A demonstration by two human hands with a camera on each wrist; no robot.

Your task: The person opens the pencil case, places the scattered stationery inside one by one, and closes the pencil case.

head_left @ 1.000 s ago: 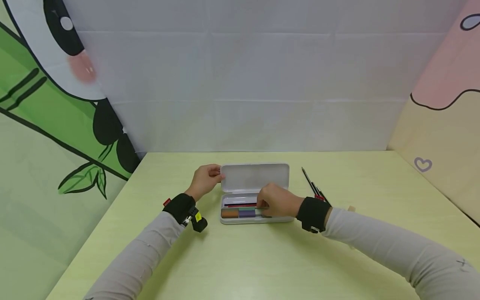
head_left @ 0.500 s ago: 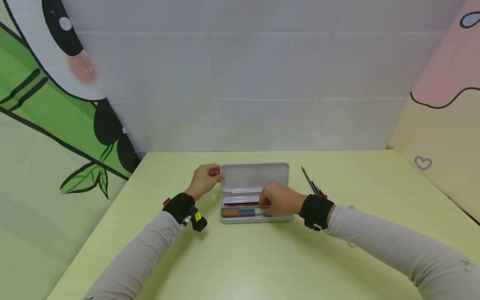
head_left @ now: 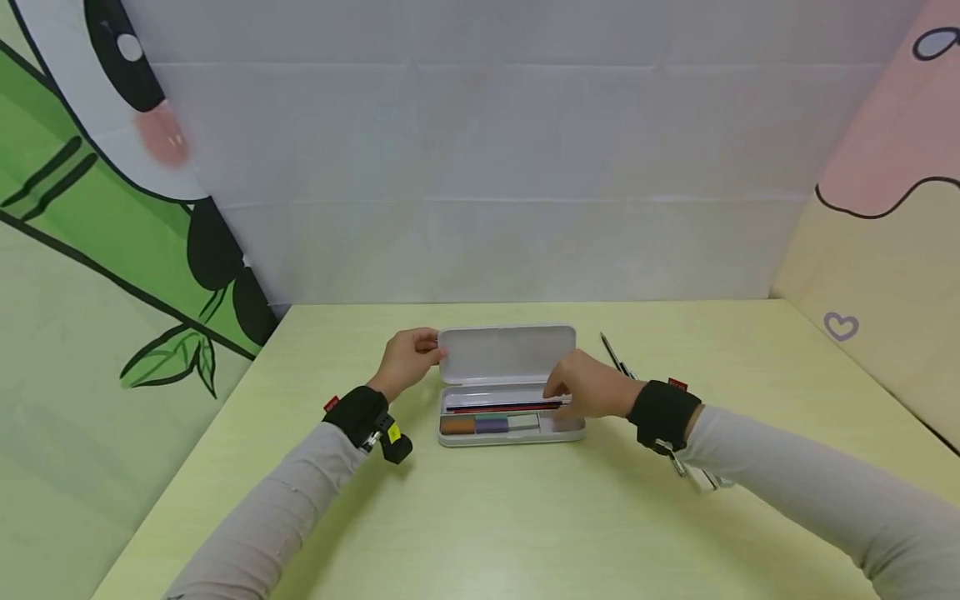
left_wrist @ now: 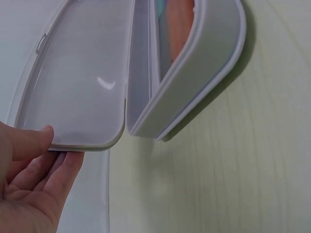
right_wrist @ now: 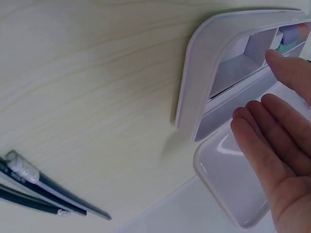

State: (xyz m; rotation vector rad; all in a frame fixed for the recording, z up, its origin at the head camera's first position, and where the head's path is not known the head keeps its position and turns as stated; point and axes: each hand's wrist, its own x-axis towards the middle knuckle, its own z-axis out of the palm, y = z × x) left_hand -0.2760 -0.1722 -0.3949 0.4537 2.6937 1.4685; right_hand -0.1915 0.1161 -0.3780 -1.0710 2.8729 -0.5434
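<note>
Head view shows the white pencil case point(head_left: 510, 417) lying open mid-table point(head_left: 480, 517). Left hand point(head_left: 405, 362) pinches the raised lid point(head_left: 507, 354) at its left corner. Right hand point(head_left: 592, 390), fingers relaxed and holding nothing, hovers at the tray's right end. Pens point(head_left: 617, 360) lie beyond.

The right hand point(head_left: 592, 392) covers the right end of the pencil case point(head_left: 510, 433) and the near ends of the pens point(head_left: 615, 357) on the bench, whose tips the right wrist view's left edge cuts off.
</note>
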